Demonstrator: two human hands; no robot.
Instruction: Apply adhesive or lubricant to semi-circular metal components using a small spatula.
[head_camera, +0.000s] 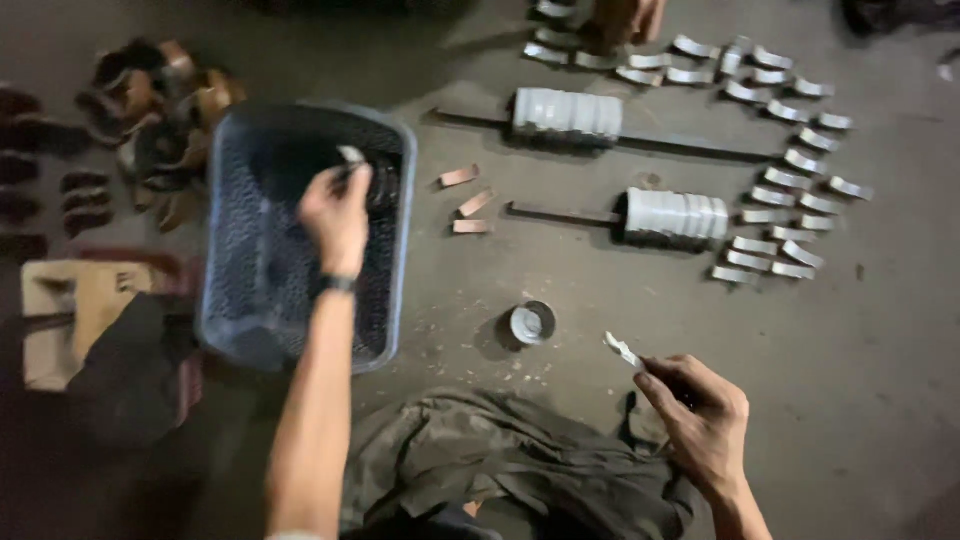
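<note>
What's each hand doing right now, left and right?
Left hand: closed on a small curved metal piece, over the blue basket.
Right hand: closed on a white-tipped tool.

The scene is dim and grainy, darkest along the left edge, where shapes sink into shadow. Motion blur softens the left hand (338, 215) and the blue basket (400, 240). Pale metal pieces (790, 180) upper right catch the light brightest.

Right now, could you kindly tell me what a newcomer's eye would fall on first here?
Probably the blue plastic basket at left, where the left hand lifts a small curved metal piece. Next, the two stacks of silvery half-shells threaded on rods, ringed by loose shells laid out on the floor at upper right. Near the bottom, the right hand pinches a small white brush-like tool.
</note>
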